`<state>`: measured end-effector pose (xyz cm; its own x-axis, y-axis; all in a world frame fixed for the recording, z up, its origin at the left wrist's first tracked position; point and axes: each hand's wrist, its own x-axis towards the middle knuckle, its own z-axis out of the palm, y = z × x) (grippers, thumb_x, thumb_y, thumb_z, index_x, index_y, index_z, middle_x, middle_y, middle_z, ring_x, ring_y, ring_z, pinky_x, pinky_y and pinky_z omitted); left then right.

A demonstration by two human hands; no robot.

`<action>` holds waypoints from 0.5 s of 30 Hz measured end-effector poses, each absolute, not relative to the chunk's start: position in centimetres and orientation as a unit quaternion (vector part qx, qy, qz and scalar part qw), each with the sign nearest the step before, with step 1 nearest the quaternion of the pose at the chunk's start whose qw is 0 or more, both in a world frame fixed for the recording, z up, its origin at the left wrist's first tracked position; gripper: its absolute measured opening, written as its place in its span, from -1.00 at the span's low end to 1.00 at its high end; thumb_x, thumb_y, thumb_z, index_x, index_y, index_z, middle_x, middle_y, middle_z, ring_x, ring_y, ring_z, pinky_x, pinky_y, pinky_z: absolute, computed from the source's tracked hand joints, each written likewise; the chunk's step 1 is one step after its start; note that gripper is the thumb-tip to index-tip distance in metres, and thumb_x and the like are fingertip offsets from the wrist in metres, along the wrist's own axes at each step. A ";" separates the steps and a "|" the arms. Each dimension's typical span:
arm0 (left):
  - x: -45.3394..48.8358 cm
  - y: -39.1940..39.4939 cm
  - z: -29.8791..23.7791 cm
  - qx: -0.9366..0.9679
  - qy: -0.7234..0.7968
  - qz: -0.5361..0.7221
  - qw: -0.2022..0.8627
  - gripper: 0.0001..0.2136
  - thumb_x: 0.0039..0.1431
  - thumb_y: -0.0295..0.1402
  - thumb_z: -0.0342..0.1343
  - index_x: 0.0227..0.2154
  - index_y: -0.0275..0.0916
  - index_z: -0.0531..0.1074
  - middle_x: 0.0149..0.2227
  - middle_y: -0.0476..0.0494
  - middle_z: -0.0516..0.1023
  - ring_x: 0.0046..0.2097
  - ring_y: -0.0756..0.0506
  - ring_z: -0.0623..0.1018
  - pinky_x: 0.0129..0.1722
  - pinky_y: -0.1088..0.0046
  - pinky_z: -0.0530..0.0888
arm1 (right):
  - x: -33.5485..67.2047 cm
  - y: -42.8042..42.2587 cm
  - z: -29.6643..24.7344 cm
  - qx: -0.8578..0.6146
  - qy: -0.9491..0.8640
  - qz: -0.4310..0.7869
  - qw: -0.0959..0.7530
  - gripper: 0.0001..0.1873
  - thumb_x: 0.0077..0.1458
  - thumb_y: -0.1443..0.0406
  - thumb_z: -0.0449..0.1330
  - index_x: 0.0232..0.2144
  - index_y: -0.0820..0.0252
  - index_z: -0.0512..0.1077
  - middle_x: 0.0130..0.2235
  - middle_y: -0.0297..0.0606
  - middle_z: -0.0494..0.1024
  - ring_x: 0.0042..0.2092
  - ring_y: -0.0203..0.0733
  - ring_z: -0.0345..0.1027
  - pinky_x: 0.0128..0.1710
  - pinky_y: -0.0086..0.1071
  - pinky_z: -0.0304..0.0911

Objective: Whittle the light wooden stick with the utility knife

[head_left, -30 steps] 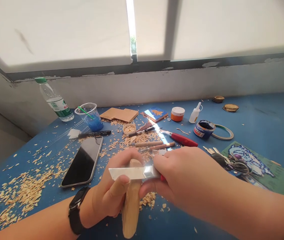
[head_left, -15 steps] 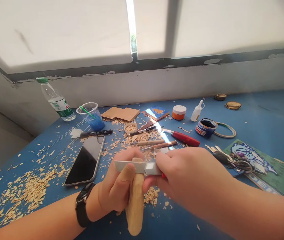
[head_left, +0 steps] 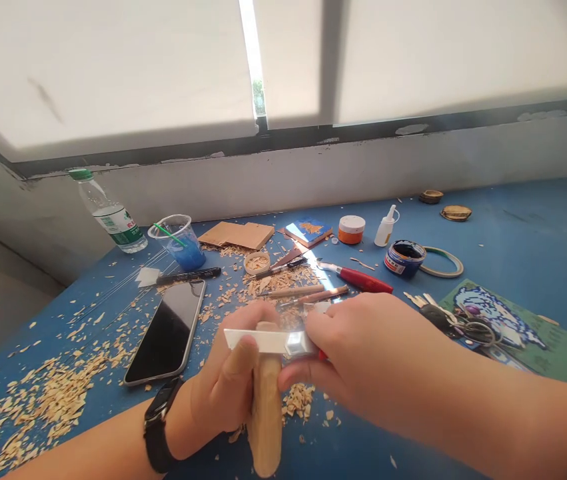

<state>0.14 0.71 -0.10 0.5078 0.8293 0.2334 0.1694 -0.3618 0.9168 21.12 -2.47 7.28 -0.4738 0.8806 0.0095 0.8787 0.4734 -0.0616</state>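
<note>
A pale, rounded stick of wood (head_left: pixel 266 420) points toward me, its near end low in the view. My left hand (head_left: pixel 230 373) is wrapped around its far part, with the thumb against the blade of a utility knife (head_left: pixel 263 341). That blade lies crosswise over the wood. Closed around the knife's red handle, my right hand (head_left: pixel 358 347) hides most of it. Wood shavings (head_left: pixel 298 400) lie on the blue table beneath the hands.
A phone (head_left: pixel 166 333) lies left of my hands, near scattered shavings (head_left: pixel 53 393). Behind stand a water bottle (head_left: pixel 113 217), a plastic cup (head_left: pixel 183 247), and an open paint jar (head_left: pixel 404 259). A red-handled carving knife (head_left: pixel 363 279) and keys (head_left: pixel 468 327) lie to the right.
The whole view has shifted slightly, so table items appear lower and more to the left. Both hands keep their hold; the blade is a little nearer to me along the wood.
</note>
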 end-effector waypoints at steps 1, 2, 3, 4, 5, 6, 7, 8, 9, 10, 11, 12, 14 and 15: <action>0.1 0.7 -0.1 0.744 0.334 0.364 0.450 -0.36 0.29 0.31 -0.24 -0.40 -0.21 0.33 -0.45 -0.05 0.30 -0.42 -0.08 0.27 -0.42 0.36 0.27 | 21.1 -2.5 7.5 -0.501 -0.865 0.030 0.008 -0.56 0.29 -0.10 0.15 -0.41 0.05 0.52 -0.45 -0.31 0.58 -0.44 -0.08 0.44 -0.53 -0.31 -0.14; 0.0 0.7 -0.1 0.746 0.332 0.363 0.448 -0.36 0.25 0.34 -0.22 -0.38 -0.21 0.34 -0.44 -0.06 0.31 -0.42 -0.09 0.28 -0.43 0.37 0.26 | 21.0 -2.5 7.6 -0.495 -0.868 0.035 0.001 -0.60 0.31 -0.07 0.15 -0.38 0.03 0.53 -0.44 -0.31 0.58 -0.43 -0.08 0.45 -0.52 -0.31 -0.13; 0.0 0.7 0.0 0.750 0.330 0.360 0.446 -0.36 0.24 0.35 -0.20 -0.36 -0.21 0.34 -0.44 -0.06 0.31 -0.42 -0.09 0.28 -0.44 0.37 0.26 | 21.0 -2.6 7.7 -0.491 -0.871 0.040 -0.004 -0.59 0.32 -0.07 0.13 -0.38 0.02 0.53 -0.45 -0.32 0.58 -0.43 -0.08 0.44 -0.51 -0.30 -0.12; 0.0 0.7 0.0 0.755 0.327 0.359 0.440 -0.36 0.23 0.34 -0.19 -0.35 -0.21 0.34 -0.44 -0.06 0.31 -0.42 -0.09 0.27 -0.45 0.38 0.25 | 20.9 -2.6 7.7 -0.490 -0.871 0.044 -0.009 -0.55 0.32 -0.10 0.10 -0.40 0.02 0.52 -0.46 -0.32 0.57 -0.44 -0.09 0.43 -0.51 -0.30 -0.13; 0.0 0.6 0.1 0.763 0.324 0.356 0.432 -0.37 0.23 0.34 -0.18 -0.36 -0.21 0.34 -0.45 -0.06 0.30 -0.43 -0.09 0.27 -0.46 0.37 0.25 | 20.9 -2.6 7.7 -0.489 -0.871 0.048 -0.015 -0.52 0.33 -0.12 0.07 -0.42 0.02 0.51 -0.48 -0.33 0.55 -0.46 -0.10 0.41 -0.51 -0.29 -0.14; 0.1 0.6 0.1 0.767 0.323 0.357 0.425 -0.38 0.24 0.32 -0.18 -0.38 -0.21 0.33 -0.45 -0.06 0.30 -0.44 -0.08 0.26 -0.46 0.37 0.24 | 20.9 -2.6 7.7 -0.491 -0.869 0.052 -0.020 -0.49 0.32 -0.15 0.06 -0.43 0.02 0.50 -0.50 -0.33 0.54 -0.48 -0.10 0.39 -0.51 -0.29 -0.15; 0.1 0.6 0.2 0.768 0.323 0.359 0.420 -0.38 0.25 0.31 -0.18 -0.40 -0.21 0.32 -0.47 -0.05 0.29 -0.45 -0.08 0.25 -0.46 0.37 0.24 | 20.9 -2.6 7.7 -0.494 -0.868 0.051 -0.025 -0.49 0.32 -0.15 0.06 -0.44 0.03 0.49 -0.51 -0.33 0.53 -0.50 -0.12 0.38 -0.51 -0.29 -0.17; 0.2 0.6 0.3 0.767 0.326 0.359 0.419 -0.39 0.27 0.30 -0.19 -0.42 -0.21 0.32 -0.48 -0.05 0.28 -0.45 -0.08 0.25 -0.46 0.36 0.23 | 20.9 -2.6 7.7 -0.496 -0.867 0.050 -0.029 -0.50 0.31 -0.14 0.08 -0.44 0.04 0.48 -0.51 -0.33 0.53 -0.50 -0.12 0.37 -0.52 -0.29 -0.18; 0.2 0.6 0.4 0.766 0.332 0.357 0.419 -0.39 0.29 0.28 -0.21 -0.43 -0.21 0.31 -0.49 -0.05 0.28 -0.46 -0.08 0.25 -0.46 0.35 0.23 | 21.0 -2.6 7.7 -0.495 -0.867 0.046 -0.027 -0.52 0.31 -0.12 0.10 -0.43 0.05 0.47 -0.50 -0.33 0.53 -0.49 -0.12 0.37 -0.52 -0.30 -0.18; 0.3 0.7 0.5 0.766 0.338 0.354 0.416 -0.40 0.32 0.26 -0.23 -0.43 -0.21 0.31 -0.49 -0.05 0.29 -0.46 -0.09 0.25 -0.46 0.34 0.23 | 21.1 -2.6 7.6 -0.493 -0.869 0.040 -0.019 -0.54 0.31 -0.11 0.11 -0.42 0.06 0.47 -0.49 -0.32 0.53 -0.49 -0.12 0.37 -0.52 -0.30 -0.18; 0.3 0.7 0.6 0.770 0.340 0.353 0.409 -0.41 0.34 0.23 -0.25 -0.43 -0.20 0.32 -0.49 -0.06 0.30 -0.47 -0.09 0.26 -0.46 0.33 0.23 | 21.2 -2.6 7.6 -0.489 -0.872 0.034 -0.008 -0.54 0.31 -0.10 0.11 -0.42 0.07 0.47 -0.49 -0.31 0.53 -0.48 -0.12 0.37 -0.53 -0.30 -0.17; 0.3 0.8 0.7 0.775 0.340 0.353 0.398 -0.42 0.37 0.20 -0.26 -0.42 -0.20 0.34 -0.49 -0.07 0.31 -0.47 -0.10 0.26 -0.45 0.31 0.24 | 21.3 -2.7 7.6 -0.483 -0.875 0.028 0.006 -0.54 0.31 -0.10 0.10 -0.41 0.08 0.47 -0.49 -0.31 0.52 -0.48 -0.12 0.37 -0.52 -0.30 -0.17; 0.3 0.8 0.7 0.783 0.336 0.358 0.382 -0.44 0.40 0.15 -0.27 -0.41 -0.20 0.36 -0.49 -0.07 0.31 -0.49 -0.10 0.25 -0.44 0.29 0.25 | 21.5 -2.8 7.5 -0.473 -0.880 0.021 0.035 -0.53 0.30 -0.11 0.07 -0.41 0.08 0.46 -0.50 -0.31 0.50 -0.49 -0.13 0.35 -0.52 -0.30 -0.15; 0.3 0.8 0.7 0.779 0.333 0.364 0.387 -0.45 0.41 0.14 -0.25 -0.41 -0.19 0.37 -0.50 -0.07 0.31 -0.49 -0.09 0.24 -0.43 0.28 0.25 | 21.5 -2.9 7.5 -0.470 -0.882 0.019 0.045 -0.53 0.29 -0.11 0.08 -0.44 0.09 0.44 -0.52 -0.32 0.48 -0.50 -0.14 0.33 -0.52 -0.30 -0.13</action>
<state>0.29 0.79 0.71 0.5133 0.8003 0.3100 0.2374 -0.4795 0.8449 21.53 -2.85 7.47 -0.5549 0.8297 0.0612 0.8264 0.5582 -0.0745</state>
